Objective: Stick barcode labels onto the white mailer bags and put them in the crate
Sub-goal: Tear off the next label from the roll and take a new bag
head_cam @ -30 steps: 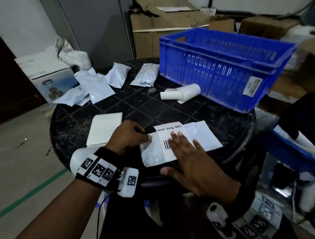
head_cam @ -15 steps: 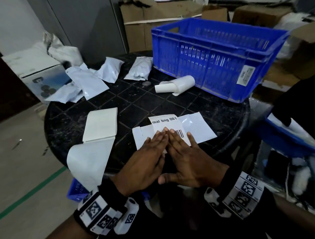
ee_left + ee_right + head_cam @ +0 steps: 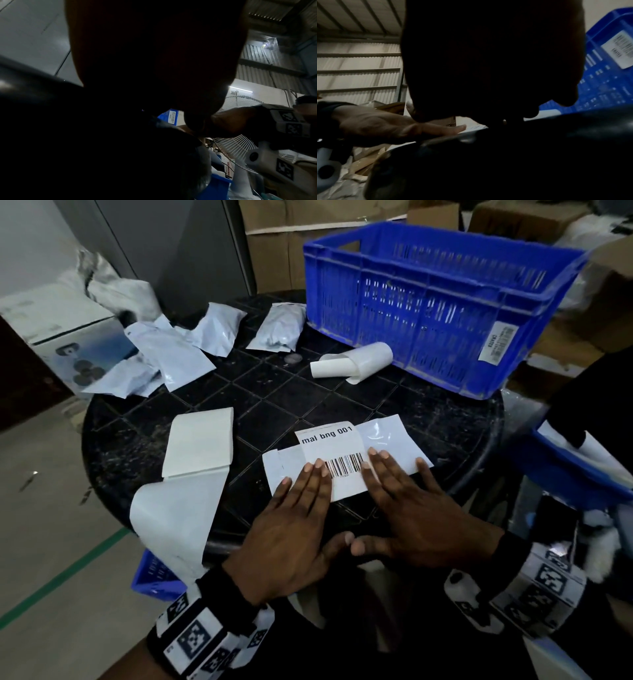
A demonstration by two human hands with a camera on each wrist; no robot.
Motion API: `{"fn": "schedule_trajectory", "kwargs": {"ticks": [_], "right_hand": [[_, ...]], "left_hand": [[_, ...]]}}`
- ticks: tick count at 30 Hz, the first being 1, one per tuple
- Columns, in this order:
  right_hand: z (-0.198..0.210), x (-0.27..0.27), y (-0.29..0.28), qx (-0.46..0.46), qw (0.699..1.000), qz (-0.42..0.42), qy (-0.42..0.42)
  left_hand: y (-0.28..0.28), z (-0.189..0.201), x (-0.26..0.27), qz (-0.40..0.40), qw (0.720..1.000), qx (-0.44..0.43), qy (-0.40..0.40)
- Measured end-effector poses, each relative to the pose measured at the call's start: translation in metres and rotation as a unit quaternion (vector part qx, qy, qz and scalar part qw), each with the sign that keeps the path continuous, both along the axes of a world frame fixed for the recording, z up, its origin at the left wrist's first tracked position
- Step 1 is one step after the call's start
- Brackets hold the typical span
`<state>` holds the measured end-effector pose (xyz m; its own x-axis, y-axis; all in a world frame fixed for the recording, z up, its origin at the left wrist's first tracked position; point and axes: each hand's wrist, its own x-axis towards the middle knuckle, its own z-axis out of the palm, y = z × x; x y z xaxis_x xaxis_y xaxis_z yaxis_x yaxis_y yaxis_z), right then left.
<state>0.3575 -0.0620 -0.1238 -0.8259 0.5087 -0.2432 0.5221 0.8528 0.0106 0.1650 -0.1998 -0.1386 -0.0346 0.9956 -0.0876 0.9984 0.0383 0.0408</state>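
Seen from the head camera, a round black table (image 3: 154, 419) with a moulded grid of squares fills the middle of the frame. Low in the centre, a flat, glossy white mailer bag (image 3: 387, 440) lies on it, with a matte white paper barcode label (image 3: 334, 453) across its middle, printed "mal bng 001" above black bars.

Both hands lie flat on top with fingers straight and close together. The left hand (image 3: 291, 529) presses the label's left lower part; the right hand (image 3: 411, 511) presses the bag and the label's right edge. The two thumb tips nearly meet at the table's near rim. Each wrist wears a band of black-and-white square markers.

In the upper right stands a rectangular blue plastic crate (image 3: 428, 313) with slotted walls and a small white sticker on its right end. Just in front of it, a curled tube of white backing paper (image 3: 356, 362) lies on its side. In the upper left, several crumpled white mailer bags (image 3: 171, 354) sit in a loose heap. At centre left lies a smooth white label sheet stack (image 3: 200, 445), its paper tail drooping over the table edge.

Both wrist views are mostly dark, blocked by the palms.
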Motion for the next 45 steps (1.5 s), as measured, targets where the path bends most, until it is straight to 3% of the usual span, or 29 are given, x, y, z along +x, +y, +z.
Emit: {"fn": "schedule_trajectory", "kwargs": {"ticks": [5, 9, 13, 21, 23, 26, 30, 33, 37, 40, 45], "right_hand": [[0.019, 0.002, 0.009, 0.008, 0.999, -0.038, -0.015], [0.014, -0.023, 0.007, 0.001, 0.996, 0.058, 0.072], [0.010, -0.033, 0.011, -0.022, 0.992, 0.113, 0.050], [0.011, -0.010, 0.042, -0.040, 0.998, 0.025, -0.030], [0.018, -0.010, 0.045, -0.056, 0.998, 0.011, -0.012], [0.024, -0.026, 0.041, -0.060, 0.995, 0.064, 0.048], [0.007, -0.043, 0.039, -0.097, 0.989, 0.096, 0.062], [0.000, -0.033, 0.052, -0.079, 0.993, 0.065, 0.057], [0.014, -0.018, 0.066, -0.103, 0.994, 0.013, 0.035], [0.022, -0.030, 0.062, -0.101, 0.992, 0.036, 0.068], [0.020, -0.060, 0.039, -0.127, 0.983, 0.094, 0.089]], "left_hand": [[0.001, 0.013, 0.004, 0.015, 1.000, -0.021, 0.008], [0.011, 0.021, -0.007, -0.016, 1.000, 0.005, 0.016], [0.022, 0.025, -0.024, -0.067, 0.995, -0.064, 0.045], [0.024, 0.026, -0.030, -0.001, 0.997, -0.071, 0.030], [0.028, 0.035, -0.037, 0.015, 0.998, -0.065, 0.015], [0.040, 0.047, -0.042, -0.016, 0.999, -0.044, 0.015], [0.047, 0.048, -0.051, -0.021, 0.994, -0.106, 0.008], [0.043, 0.049, -0.064, 0.001, 0.992, -0.128, -0.008], [0.037, 0.050, -0.082, 0.028, 0.993, -0.102, -0.060], [0.043, 0.052, -0.088, 0.063, 0.990, -0.044, -0.120], [0.060, 0.050, -0.086, 0.089, 0.992, 0.028, -0.084]]}}
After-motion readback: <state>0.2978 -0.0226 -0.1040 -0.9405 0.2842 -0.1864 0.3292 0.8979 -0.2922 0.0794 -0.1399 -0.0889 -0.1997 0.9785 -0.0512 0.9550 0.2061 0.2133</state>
